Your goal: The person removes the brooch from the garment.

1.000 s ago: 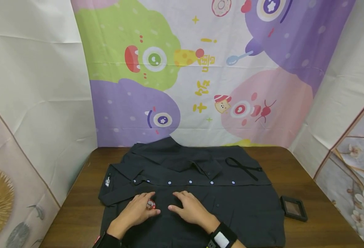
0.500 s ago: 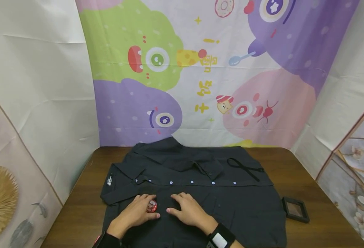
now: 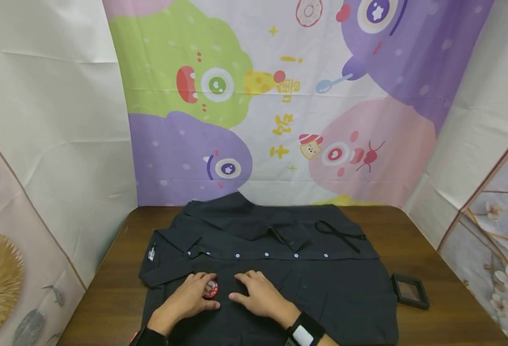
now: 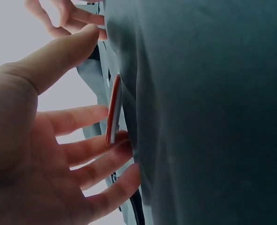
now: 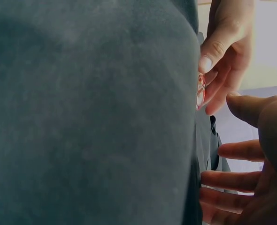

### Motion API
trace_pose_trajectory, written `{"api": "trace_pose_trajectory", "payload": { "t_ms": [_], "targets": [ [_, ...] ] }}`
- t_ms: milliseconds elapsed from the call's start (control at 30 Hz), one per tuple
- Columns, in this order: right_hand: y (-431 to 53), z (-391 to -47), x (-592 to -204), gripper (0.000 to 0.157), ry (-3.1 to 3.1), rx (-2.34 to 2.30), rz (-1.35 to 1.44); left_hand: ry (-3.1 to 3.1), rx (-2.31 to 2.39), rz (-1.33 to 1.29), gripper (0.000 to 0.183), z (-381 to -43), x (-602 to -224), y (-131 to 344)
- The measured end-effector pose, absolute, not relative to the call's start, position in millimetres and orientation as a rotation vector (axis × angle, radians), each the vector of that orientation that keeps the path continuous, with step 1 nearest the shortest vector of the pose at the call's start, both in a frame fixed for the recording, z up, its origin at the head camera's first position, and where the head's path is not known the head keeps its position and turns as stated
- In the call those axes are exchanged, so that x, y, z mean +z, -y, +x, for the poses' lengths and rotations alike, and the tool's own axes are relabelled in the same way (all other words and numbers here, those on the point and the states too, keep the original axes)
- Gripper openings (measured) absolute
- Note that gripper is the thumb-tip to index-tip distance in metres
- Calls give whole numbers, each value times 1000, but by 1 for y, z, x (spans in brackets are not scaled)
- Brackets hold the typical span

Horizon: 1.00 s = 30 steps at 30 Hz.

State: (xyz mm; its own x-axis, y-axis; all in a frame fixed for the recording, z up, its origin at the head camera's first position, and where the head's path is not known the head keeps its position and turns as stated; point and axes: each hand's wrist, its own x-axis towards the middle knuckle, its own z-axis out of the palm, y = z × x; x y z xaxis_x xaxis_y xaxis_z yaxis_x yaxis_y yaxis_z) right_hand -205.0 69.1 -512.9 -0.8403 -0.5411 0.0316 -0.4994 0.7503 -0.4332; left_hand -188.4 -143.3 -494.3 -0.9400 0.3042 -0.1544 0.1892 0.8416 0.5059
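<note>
A dark button-up shirt (image 3: pixel 353 298) is spread over the table, with a row of pale buttons across it. On its front sits a round red pin badge (image 3: pixel 211 289), partly behind my left hand (image 3: pixel 185 299). In the left wrist view the badge (image 4: pixel 113 110) stands edge-on against the cloth, my index and middle fingertips at its rim. The left thumb is well apart from it. My right hand (image 3: pixel 264 297) is beside it on the shirt, fingers spread and relaxed, holding nothing; its fingertips meet the fabric in the right wrist view.
A small black square frame (image 3: pixel 424 302) lies by the shirt's right side on the brown wooden table (image 3: pixel 457 322). A thin black strap (image 3: pixel 342 236) crosses the shirt's upper right. Behind the table hangs a cartoon-print cloth (image 3: pixel 275 187).
My right hand has shifted slightly left toward the badge. The left thumb has drawn back a little, and more of the badge's face shows than a second ago.
</note>
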Motion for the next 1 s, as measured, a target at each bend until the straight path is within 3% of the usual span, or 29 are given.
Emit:
{"api": "trace_pose_trajectory", "payload": {
  "t_ms": [1000],
  "targets": [
    [-39,-212,-520,54,-2890,-638,-985,-2938,655,358,72,-187,-501,155]
  ]
}}
